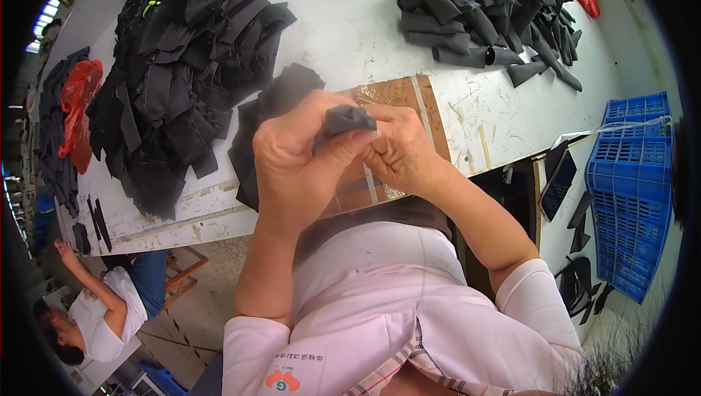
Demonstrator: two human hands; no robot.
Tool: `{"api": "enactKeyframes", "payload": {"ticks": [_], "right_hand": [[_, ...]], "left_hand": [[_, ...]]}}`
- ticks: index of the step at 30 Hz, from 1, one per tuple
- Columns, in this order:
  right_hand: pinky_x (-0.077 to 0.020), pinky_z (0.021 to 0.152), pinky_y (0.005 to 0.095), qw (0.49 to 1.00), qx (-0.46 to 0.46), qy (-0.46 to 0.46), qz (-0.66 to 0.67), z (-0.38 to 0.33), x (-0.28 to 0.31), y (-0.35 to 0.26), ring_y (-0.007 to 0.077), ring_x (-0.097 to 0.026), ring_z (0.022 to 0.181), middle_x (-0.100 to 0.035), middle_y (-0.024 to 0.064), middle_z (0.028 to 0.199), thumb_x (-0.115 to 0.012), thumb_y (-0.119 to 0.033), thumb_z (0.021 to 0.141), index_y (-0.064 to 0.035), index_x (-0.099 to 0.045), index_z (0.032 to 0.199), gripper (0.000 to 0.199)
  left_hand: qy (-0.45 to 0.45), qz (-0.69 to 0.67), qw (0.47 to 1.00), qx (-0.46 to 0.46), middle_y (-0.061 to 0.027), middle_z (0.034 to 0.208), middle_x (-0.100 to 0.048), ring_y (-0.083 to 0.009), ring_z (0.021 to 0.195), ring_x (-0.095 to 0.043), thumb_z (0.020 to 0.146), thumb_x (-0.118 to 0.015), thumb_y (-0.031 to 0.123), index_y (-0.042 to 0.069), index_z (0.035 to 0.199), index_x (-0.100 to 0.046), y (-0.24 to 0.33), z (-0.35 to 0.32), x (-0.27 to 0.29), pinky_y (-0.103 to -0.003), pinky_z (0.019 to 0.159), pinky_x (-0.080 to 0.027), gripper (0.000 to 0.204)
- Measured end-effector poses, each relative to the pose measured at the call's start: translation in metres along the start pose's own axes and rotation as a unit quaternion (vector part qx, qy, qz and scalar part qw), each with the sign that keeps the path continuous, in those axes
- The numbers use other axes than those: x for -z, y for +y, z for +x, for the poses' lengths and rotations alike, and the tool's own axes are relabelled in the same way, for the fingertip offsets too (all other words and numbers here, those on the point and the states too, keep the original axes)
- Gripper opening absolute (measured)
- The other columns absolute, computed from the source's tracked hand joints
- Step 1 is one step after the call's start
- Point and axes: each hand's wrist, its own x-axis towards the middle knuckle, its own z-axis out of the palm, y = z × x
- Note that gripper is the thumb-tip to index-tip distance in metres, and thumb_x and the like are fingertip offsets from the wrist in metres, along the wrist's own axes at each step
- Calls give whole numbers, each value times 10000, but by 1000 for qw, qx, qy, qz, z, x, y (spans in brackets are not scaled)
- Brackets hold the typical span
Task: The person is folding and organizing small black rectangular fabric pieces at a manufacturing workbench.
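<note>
Both of my hands are raised close together above the table's near edge. My left hand [288, 151] is closed round a bunched dark grey fabric piece [347, 120], its thumb lying along the cloth. Against it, my right hand [405, 146] has its fingers curled and pressed on the same piece; the part between the hands is hidden. Just behind my left hand more black fabric pieces [252, 111] lie on the table. A brown board [420, 100] with pale strips lies beneath my hands.
A large heap of flat black stitched pieces [182, 67] covers the table's left. Dark tube-shaped fabric pieces [482, 9] are piled far right. A blue plastic crate [629, 191] stands at the right, and red bags [79, 108] lie far left. Another person [109, 308] sits at lower left.
</note>
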Motion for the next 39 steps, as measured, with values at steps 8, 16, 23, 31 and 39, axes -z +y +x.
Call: {"api": "enactKeyframes", "payload": {"ticks": [8,16,23,31,39], "right_hand": [[-426,497,350,978,27,-36,-205,16,21,-35,247,-537,600,-518,61,632,-630,-189,726,-38,-519,681,193],[-406,459,353,994,14,-13,-110,1,2,-1,252,-522,557,-500,65,601,-634,-202,711,-38,-470,619,249],[-419,490,360,995,0,-24,-96,6,11,-17,264,-532,579,-521,68,617,-603,-210,754,-44,-561,700,180],[-432,499,355,994,-31,-29,-103,-3,0,-4,256,-537,588,-534,66,642,-600,-217,762,-44,-583,755,174],[-416,484,360,986,3,-47,-157,2,8,-12,248,-515,593,-490,61,613,-619,-215,736,-50,-526,676,199]], "left_hand": [[120,-141,982,-38,-93,856,-628,-99,766,-568,892,-450,125,-48,947,-583,13,-13,-15,-212,692,-457,225],[137,-164,976,-38,-99,863,-618,-106,775,-546,860,-508,107,-29,926,-579,-5,-12,-16,-226,701,-457,167],[53,-105,992,-43,-120,716,-604,-199,763,-548,804,-602,201,-29,804,-584,23,3,-4,-296,689,-440,231],[51,25,996,-76,-91,801,-598,-145,682,-574,742,-650,102,-15,808,-589,-3,0,-6,-241,606,-451,148],[77,-74,988,-113,-112,784,-604,-142,679,-579,751,-638,72,-22,860,-588,8,0,-5,-219,614,-456,152]]}}
